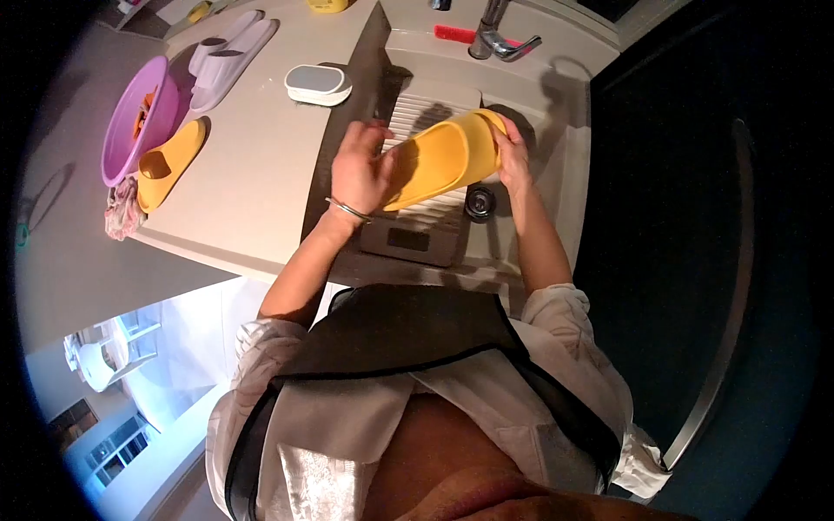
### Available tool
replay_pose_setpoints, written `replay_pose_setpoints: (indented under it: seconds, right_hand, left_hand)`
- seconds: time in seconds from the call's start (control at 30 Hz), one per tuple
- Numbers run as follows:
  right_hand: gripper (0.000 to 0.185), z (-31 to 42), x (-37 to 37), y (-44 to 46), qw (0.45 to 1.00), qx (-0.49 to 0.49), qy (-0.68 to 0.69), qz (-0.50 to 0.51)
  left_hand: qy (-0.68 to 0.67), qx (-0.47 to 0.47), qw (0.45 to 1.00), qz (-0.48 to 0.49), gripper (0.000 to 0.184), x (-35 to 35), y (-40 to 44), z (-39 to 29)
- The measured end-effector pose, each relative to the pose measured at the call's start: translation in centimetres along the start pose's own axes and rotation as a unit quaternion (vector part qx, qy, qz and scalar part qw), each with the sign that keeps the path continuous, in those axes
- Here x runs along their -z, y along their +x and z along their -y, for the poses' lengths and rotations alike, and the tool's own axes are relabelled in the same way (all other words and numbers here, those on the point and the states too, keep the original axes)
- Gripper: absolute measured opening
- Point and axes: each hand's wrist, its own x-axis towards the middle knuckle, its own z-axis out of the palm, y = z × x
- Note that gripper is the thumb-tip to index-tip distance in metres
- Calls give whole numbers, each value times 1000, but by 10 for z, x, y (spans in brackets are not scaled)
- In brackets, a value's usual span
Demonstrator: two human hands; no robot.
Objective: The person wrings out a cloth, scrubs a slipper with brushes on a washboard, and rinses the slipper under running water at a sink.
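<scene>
A yellow slide slipper [434,158] is held up, tilted, over the ribbed washboard part of the sink. My right hand [512,154] grips it at the toe end, with the fingers partly hidden behind the strap. At the heel end is my left hand [360,169], wearing a silver bangle at the wrist. Its fingers are loosely bent and apart, and the thumb side is against or very close to the heel. Beneath the slipper lies the ribbed washboard [421,108], beside a dark round drain fitting [479,204].
A chrome faucet [508,45] and a red strip-like item [455,34] are at the sink's back. On the left counter are a white-and-grey brush [317,82], pale slippers [228,69], another yellow slipper [174,162], a purple basin [130,113] and a crumpled cloth [123,211].
</scene>
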Motion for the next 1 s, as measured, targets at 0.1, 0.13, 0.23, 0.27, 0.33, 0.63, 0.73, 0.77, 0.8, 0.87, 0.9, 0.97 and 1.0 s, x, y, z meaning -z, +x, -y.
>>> replay_pose_setpoints:
  seconds: [0.1, 0.13, 0.23, 0.27, 0.33, 0.63, 0.73, 0.77, 0.8, 0.87, 0.9, 0.97, 1.0]
  right_hand:
    - [31, -10, -22, -2, 995, -10, -95, 40]
    - [32, -15, -26, -4, 987, -13, -151, 46]
    - [33, -31, -32, 15, 975, -99, -190, 60]
    - [31, -38, -30, 11, 977, -93, -170, 89]
    - [30, -38, -33, 7, 950, -245, -105, 164]
    - [27, -35, -67, 62, 914, -95, -322, 226]
    - [27, -48, -58, 100, 859, 97, -468, 186]
    - [30, -25, -68, 102, 864, 40, -475, 161]
    - [28, -46, -49, 137, 860, 167, -464, 132]
    - [23, -6, -40, 160, 853, 216, -474, 19]
    - [23, 3, -22, 174, 847, 236, -473, -55]
    - [23, 20, 4, 187, 834, 258, -470, -133]
    - [25, 28, 7, 192, 788, 261, -514, -215]
  left_hand:
    - [-40, -64, 969, 236, 17, -19, -26, 15]
    - [-14, -48, 950, 308, 16, -38, -38, 19]
    - [69, -82, 905, 411, 33, -81, -51, 55]
    - [31, -77, 907, 413, 36, -94, -55, 53]
    - [17, -180, 955, 236, 41, -115, -58, 53]
    - [162, -184, 959, 144, 40, -145, -35, 85]
    - [79, 27, 921, 381, 37, -127, -39, 89]
    - [78, 21, 920, 383, 37, -122, -45, 91]
    - [64, -1, 940, 334, 36, -118, -52, 94]
    - [44, -30, 958, 281, 35, -121, -51, 91]
    - [59, -4, 953, 297, 33, -123, -46, 88]
    - [91, 49, 911, 400, 29, -113, -29, 76]
    - [94, 44, 913, 395, 29, -118, -35, 84]
